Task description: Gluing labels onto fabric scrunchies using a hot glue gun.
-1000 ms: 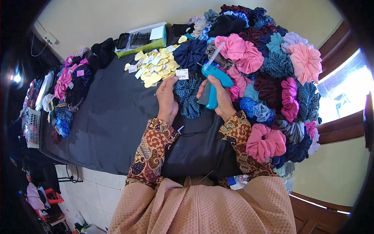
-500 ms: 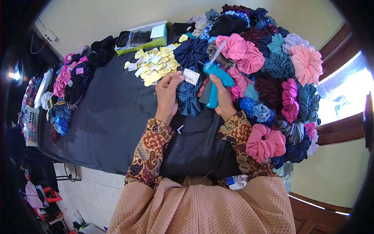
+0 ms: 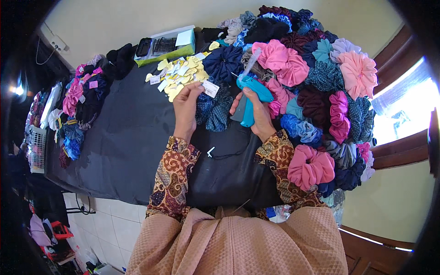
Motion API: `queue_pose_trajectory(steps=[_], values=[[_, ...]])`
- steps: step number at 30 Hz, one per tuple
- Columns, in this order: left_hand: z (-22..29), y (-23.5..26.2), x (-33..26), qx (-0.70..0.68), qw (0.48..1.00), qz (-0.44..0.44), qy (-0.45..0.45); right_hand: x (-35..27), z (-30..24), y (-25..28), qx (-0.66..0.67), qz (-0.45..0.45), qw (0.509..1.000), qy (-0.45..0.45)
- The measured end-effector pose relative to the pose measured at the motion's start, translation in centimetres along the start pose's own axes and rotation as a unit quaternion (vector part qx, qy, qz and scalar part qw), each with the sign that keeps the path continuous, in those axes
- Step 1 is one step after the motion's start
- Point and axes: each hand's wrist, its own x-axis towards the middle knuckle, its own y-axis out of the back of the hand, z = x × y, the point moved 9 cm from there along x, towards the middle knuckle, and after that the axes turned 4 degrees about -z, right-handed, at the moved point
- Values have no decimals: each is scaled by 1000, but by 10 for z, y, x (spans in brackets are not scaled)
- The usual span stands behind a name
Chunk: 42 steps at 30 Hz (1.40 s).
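Observation:
My left hand (image 3: 185,110) pinches a small white price tag (image 3: 210,89) between thumb and fingers. Below that tag sits a dark blue dotted scrunchie (image 3: 218,117); whether the hand also touches its fabric is hard to see. In my right hand (image 3: 260,117) is a teal tagging gun (image 3: 247,104), its needle end pointing toward the tag with a gap between them. A clear strip of fasteners (image 3: 250,62) sticks up from the gun.
Yellow and white tags (image 3: 185,73) lie in a pile beyond my left hand. A large heap of scrunchies (image 3: 316,103) fills the table's right side. Behind the tags stands a green-edged box (image 3: 172,52). More scrunchies (image 3: 75,105) lie at far left. A white fastener (image 3: 210,152) rests on the black tabletop (image 3: 123,137).
My left hand has shifted a little to the left with the tag, widening the gap to the gun. The scrunchie below has turned and moved slightly. My right hand still holds the gun.

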Motion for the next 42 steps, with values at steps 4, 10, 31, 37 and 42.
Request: queue_pose_trajectory(steps=[4,10,31,37,42], values=[[-5,7,0,120,992,21,-12,-2,-5,-3,-8,13,1000,9],[28,-17,-11,455,877,1,-153,-1,-2,2,-11,19,1000,7],[30,63,16,231,959,-141,88,-2,-5,0,-29,8,999,12],[121,212,6,-309,887,218,-265,-1,-5,-5,-20,6,1000,19],[79,209,1,-309,886,308,-155,-1,-4,-3,-31,-9,999,11]])
